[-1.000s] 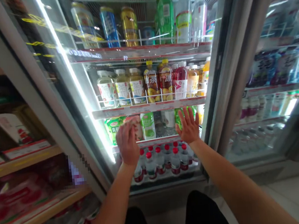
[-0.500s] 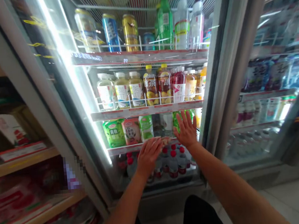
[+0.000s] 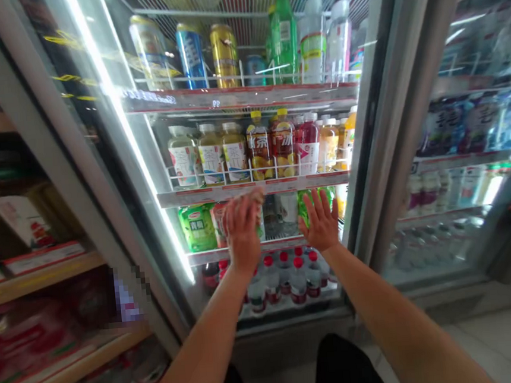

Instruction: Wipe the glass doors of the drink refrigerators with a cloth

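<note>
My left hand point(image 3: 242, 228) is raised in front of the lower shelves of a lit drinks fridge, its fingers bent over a crumpled pale cloth point(image 3: 258, 198). Only a small part of the cloth shows past the fingertips. Behind that hand stand a green drink carton point(image 3: 197, 227) and a pink carton point(image 3: 219, 221), partly covered. My right hand point(image 3: 321, 224) has its fingers spread, palm forward, before a green package point(image 3: 305, 205). It holds nothing. Whether either palm touches the fridge's glass is hard to tell.
Bottles of tea point(image 3: 259, 146) and juice line the middle shelf; cans point(image 3: 224, 54) and a green bottle point(image 3: 284, 37) stand above. Red-capped bottles point(image 3: 298, 280) fill the bottom. A metal door frame point(image 3: 392, 120) is on the right, wooden shelves point(image 3: 51, 264) on the left.
My left hand has moved up and slightly left with the cloth, from the lower shelf edge to just below the middle shelf's edge. My right hand has stayed nearly in place.
</note>
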Demonstrator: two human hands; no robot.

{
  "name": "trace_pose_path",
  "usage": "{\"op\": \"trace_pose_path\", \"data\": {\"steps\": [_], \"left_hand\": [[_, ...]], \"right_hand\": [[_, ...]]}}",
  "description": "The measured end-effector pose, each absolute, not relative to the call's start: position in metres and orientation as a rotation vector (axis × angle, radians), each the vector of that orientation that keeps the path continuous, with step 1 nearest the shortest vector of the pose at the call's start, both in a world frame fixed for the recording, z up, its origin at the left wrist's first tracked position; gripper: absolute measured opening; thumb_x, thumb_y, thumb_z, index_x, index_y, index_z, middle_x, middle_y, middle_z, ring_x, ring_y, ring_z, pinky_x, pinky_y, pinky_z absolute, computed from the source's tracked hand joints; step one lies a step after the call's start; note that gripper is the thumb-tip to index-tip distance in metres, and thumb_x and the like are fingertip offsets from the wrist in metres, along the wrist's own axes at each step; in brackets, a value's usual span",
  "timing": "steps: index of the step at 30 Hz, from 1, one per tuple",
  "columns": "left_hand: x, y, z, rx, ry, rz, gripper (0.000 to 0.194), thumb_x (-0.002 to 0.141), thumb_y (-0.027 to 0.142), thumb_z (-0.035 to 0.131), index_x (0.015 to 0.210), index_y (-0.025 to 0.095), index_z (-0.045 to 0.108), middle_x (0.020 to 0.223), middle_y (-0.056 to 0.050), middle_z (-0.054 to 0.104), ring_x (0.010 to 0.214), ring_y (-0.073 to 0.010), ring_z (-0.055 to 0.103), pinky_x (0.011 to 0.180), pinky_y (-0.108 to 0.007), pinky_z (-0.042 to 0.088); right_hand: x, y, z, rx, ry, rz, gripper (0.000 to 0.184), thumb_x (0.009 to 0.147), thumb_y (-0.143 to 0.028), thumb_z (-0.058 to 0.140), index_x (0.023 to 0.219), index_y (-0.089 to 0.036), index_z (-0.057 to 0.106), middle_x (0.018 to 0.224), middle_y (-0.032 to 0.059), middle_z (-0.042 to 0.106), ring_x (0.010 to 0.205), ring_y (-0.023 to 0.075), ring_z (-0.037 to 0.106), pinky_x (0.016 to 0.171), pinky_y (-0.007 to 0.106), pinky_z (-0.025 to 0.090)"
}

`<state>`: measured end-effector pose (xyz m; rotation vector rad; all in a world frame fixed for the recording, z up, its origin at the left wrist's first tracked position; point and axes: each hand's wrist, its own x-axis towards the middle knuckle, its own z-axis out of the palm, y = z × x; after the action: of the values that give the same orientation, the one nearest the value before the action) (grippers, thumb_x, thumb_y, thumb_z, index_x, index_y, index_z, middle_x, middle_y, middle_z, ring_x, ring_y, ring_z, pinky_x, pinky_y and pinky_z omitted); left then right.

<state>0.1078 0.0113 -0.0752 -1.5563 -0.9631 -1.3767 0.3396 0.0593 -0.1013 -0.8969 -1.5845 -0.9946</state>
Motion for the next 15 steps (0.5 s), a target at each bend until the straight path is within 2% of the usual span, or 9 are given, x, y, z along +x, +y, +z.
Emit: {"op": "trace_pose_path", "data": {"steps": [2, 5, 7, 10, 15], "left_hand": [[0.125, 0.002, -0.117, -1.849, -0.886, -1.087, 0.047, 0.099, 0.011, 0.049, 0.143, 0.023, 0.055, 0.145, -0.003, 0.059, 0.152, -0.0214, 0.031, 0.128, -0.046, 0.028], [0.116, -0.011, -0.174, -1.989, -0.902, -0.939, 0.043, 0.099, 0.014, 0.051, 0.139, 0.026, 0.060, 0.146, 0.001, 0.059, 0.150, -0.0186, 0.035, 0.128, -0.042, 0.027], [0.092, -0.017, -0.192, -2.048, -0.887, -0.862, 0.043, 0.100, 0.016, 0.049, 0.138, 0.030, 0.061, 0.145, 0.003, 0.060, 0.147, -0.0169, 0.039, 0.129, -0.040, 0.024], [0.052, -0.017, -0.176, -2.007, -0.876, -0.869, 0.052, 0.100, 0.011, 0.044, 0.145, 0.033, 0.053, 0.146, 0.004, 0.058, 0.148, -0.0172, 0.038, 0.129, -0.044, 0.025], [0.031, -0.003, -0.111, -1.562, -1.043, -1.318, 0.063, 0.099, 0.008, 0.043, 0.159, 0.027, 0.033, 0.160, -0.008, 0.040, 0.153, -0.0254, 0.027, 0.125, -0.053, 0.029]], "right_hand": [[0.340, 0.059, -0.101, -0.899, -1.584, -0.995, 0.070, 0.098, -0.034, 0.052, 0.161, -0.016, 0.025, 0.156, 0.0167, 0.047, 0.156, 0.0281, 0.022, 0.127, 0.054, 0.014], [0.339, 0.059, -0.101, -0.912, -1.588, -0.986, 0.070, 0.098, -0.035, 0.053, 0.161, -0.017, 0.026, 0.156, 0.0161, 0.047, 0.155, 0.0286, 0.025, 0.126, 0.055, 0.015], [0.339, 0.059, -0.101, -0.909, -1.589, -0.983, 0.071, 0.098, -0.035, 0.052, 0.161, -0.017, 0.025, 0.156, 0.0159, 0.047, 0.154, 0.0290, 0.027, 0.126, 0.055, 0.015], [0.340, 0.061, -0.103, -0.893, -1.573, -0.991, 0.071, 0.098, -0.034, 0.053, 0.161, -0.016, 0.025, 0.155, 0.0157, 0.048, 0.154, 0.0292, 0.027, 0.126, 0.055, 0.015], [0.340, 0.062, -0.101, -0.873, -1.571, -0.963, 0.069, 0.097, -0.033, 0.054, 0.159, -0.018, 0.030, 0.153, 0.0151, 0.051, 0.153, 0.0291, 0.030, 0.126, 0.056, 0.017]]}}
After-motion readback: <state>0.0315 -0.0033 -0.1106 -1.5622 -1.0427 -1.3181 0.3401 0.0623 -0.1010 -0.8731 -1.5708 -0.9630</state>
